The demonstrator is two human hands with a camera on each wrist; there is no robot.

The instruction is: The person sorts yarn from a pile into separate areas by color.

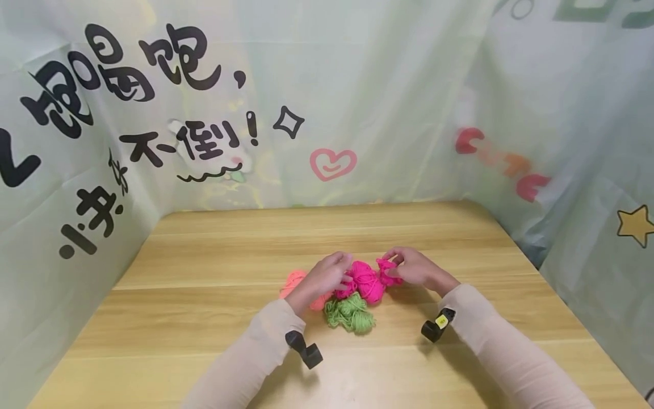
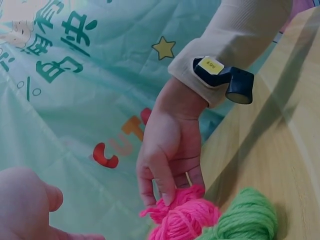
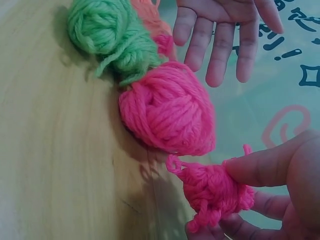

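Note:
Between its thumb and fingers, my right hand (image 1: 415, 267) pinches a small, lumpy pink bundle of knotted yarn (image 3: 212, 192), which has short loops sticking out. Just left of it lies a larger pink ball of yarn (image 1: 368, 282). My left hand (image 1: 328, 276) hovers at the other side of that ball; its fingers are extended and hold nothing in the right wrist view. Below the left fingers sits green yarn (image 1: 351, 314), wound loosely with stray strands. Orange yarn (image 1: 293, 280) is partly hidden behind the left hand and wrist, with more pink yarn near those fingers.
All the yarn is gathered on the wooden table (image 1: 204, 318), around its middle. A printed cloth (image 1: 398, 102) with lettering and a heart hangs behind and along both sides. Each sleeve carries a black wrist mount (image 1: 437, 325).

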